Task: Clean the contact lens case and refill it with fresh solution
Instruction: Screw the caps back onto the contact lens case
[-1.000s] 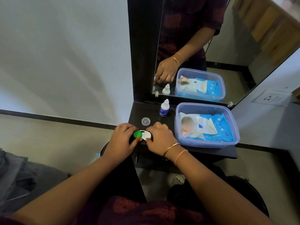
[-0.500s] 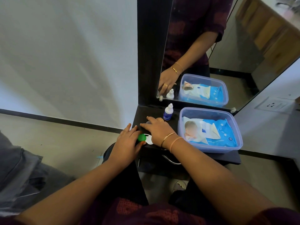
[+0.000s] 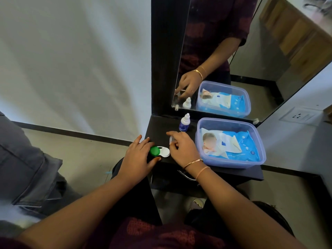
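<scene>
Contact lens case [image 3: 163, 152] lies at the front edge of the dark shelf [image 3: 159, 126], with the wipes tub [image 3: 231, 120] parked right, out of the way. Left hand [image 3: 138, 155], fingers spread flat, braces its green side against sliding. Right hand [image 3: 183, 150] pinches the clear cap [image 3: 171, 140], and the solution bottle [image 3: 184, 123] stands handy just behind.

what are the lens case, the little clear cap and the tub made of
Lens case: opaque moulded plastic, white body, glossy green lid. Clear cap: likely translucent plastic; it looks see-through. Tub: translucent bluish plastic; the wipes pack shows through its walls.
</scene>
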